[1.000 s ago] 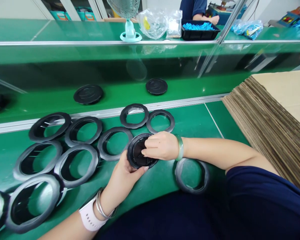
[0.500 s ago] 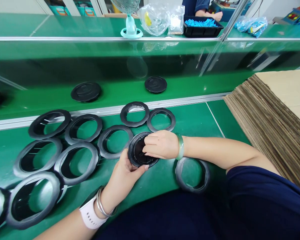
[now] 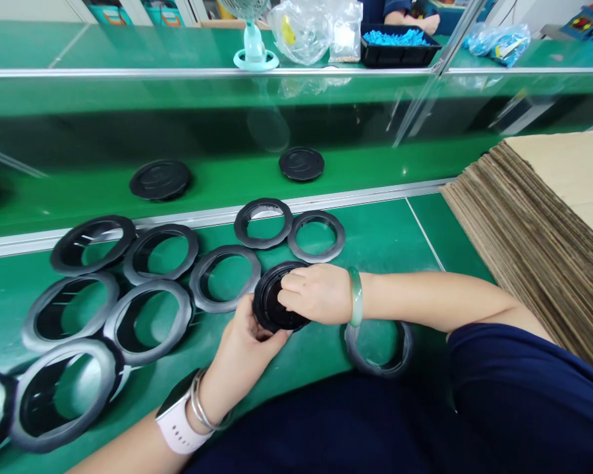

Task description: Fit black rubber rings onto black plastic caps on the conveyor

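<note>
A round black part (image 3: pixel 271 304) with a dark recessed middle is held above the green table. My left hand (image 3: pixel 250 339) grips its lower left rim, thumb along the front edge. The curled fingers of my right hand (image 3: pixel 316 291) reach inside the part from the right; their tips are hidden, and I cannot make out what they pinch, if anything. Just left of the part lies a black ring (image 3: pixel 226 279). Two more rings, one (image 3: pixel 263 224) beside the other (image 3: pixel 317 237), lie behind it. Another ring (image 3: pixel 400 349) sits below my right wrist.
Several black rings (image 3: pixel 148 322) cover the left of the table. Two black discs (image 3: pixel 161 180) (image 3: pixel 301 164) rest on the green strip behind the metal rail (image 3: pixel 375 198). Stacked cardboard (image 3: pixel 524 230) stands right. Beyond are a fan (image 3: pixel 254 49), a tray (image 3: pixel 398 58) of blue pieces and a person's hand (image 3: pixel 429 24).
The view has shifted slightly. The round part is tilted a little differently, and my right hand has moved slightly down and left inside it. My left hand keeps its hold.
</note>
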Demonstrator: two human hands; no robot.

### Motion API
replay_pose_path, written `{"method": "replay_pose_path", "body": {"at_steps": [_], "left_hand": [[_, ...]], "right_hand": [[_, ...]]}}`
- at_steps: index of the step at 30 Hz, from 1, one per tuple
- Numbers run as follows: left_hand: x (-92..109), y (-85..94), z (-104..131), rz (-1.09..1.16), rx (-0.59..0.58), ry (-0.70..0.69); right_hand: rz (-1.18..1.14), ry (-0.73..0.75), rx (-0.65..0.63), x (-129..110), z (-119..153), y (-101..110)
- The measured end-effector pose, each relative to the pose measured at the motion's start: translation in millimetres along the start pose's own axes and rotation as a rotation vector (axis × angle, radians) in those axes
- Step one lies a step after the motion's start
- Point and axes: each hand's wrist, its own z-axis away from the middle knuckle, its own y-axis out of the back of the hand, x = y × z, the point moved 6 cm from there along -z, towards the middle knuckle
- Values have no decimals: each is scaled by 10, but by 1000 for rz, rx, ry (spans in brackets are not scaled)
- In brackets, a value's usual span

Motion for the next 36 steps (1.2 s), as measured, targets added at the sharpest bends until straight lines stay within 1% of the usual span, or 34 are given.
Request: {"method": "replay_pose_path", "body": {"at_steps": [4, 9, 12, 14, 15, 16, 18, 20, 21, 22, 24, 26, 27, 30, 32, 34, 36], "left_hand": [[6, 10, -8, -8, 1, 2], [-21, 8, -21, 47, -11, 10], [-32, -4, -22, 26, -18, -4], [-35, -13, -21, 24, -21, -13], [-35, -15, -22, 37, -22, -17], [-33, -15, -22, 60, -22, -23], [-35, -3, -27, 114, -10, -38], [-53, 17, -40, 154, 9, -50], [-65, 27, -48, 170, 20, -58], [-77, 33, -58, 185, 30, -66], [-100, 26, -75, 211, 30, -75], [-116, -4, -82, 237, 11, -66], [-119, -27, -81, 251, -9, -54], [-91, -85, -57, 284, -82, -45], [-41, -90, -35, 261, -107, -90], [-2, -69, -21, 208, -95, -132], [2, -47, -24, 171, -78, -125]], "right_hand": [[1, -11, 4, 7, 5, 2], [8, -46, 103, -8, -7, -46], [34, -77, 95, -20, -24, -118], [32, -71, 109, -16, -22, -121], [12, -46, 143, -15, -14, -93], [-20, -22, 210, -9, 2, -37], [-119, -26, 424, 53, 67, 133], [-242, -136, 643, 188, 160, 278], [-311, -212, 701, 264, 194, 302], [-393, -278, 707, 332, 207, 288], [-574, -383, 627, 438, 190, 180], [-728, -448, 547, 498, 160, 48], [-779, -467, 535, 515, 149, -2], [-833, -471, 564, 523, 124, -76], [-832, -480, 577, 514, 117, -95], [-823, -503, 576, 505, 126, -92], [-859, -510, 541, 491, 135, -84]]}}
